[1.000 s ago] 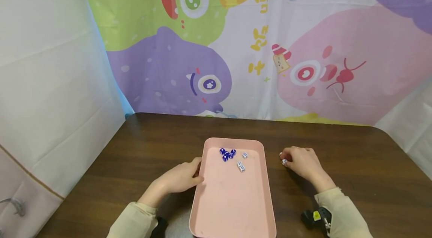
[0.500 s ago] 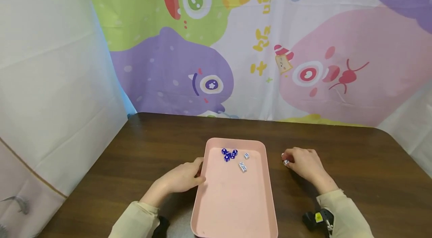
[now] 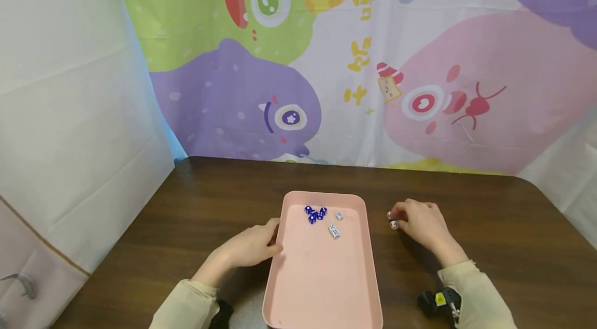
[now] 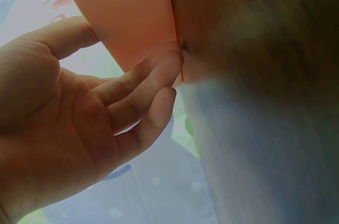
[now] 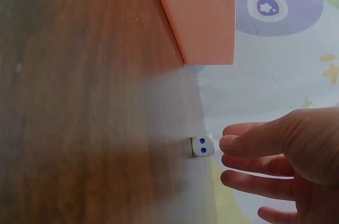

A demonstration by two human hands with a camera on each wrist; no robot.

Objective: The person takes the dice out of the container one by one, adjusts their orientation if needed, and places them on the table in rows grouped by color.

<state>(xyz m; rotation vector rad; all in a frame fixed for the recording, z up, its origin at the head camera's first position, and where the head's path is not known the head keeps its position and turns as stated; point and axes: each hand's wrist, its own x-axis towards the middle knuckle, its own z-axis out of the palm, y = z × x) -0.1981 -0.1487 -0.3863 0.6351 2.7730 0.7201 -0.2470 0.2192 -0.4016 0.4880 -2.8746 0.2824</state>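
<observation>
A pink tray stands on the table with several blue dice clustered near its far end. Beside them are three white dice, two of them touching. At the tray's left side, my left hand holds the wall, thumb over the rim and fingers against the outside. To the right of the tray, my right hand is low over the table, fingertips by two white dice. In the right wrist view one white die shows two blue dots, just short of the thumb tip; the other is hidden there.
The dark wooden table runs back to a cartoon-printed curtain. A white panel borders it at the left. Near my right sleeve is a black device with a yellow label.
My right hand rises very slightly by the two dice. My left hand, the tray and the dice in it stay put; the head view sways a little.
</observation>
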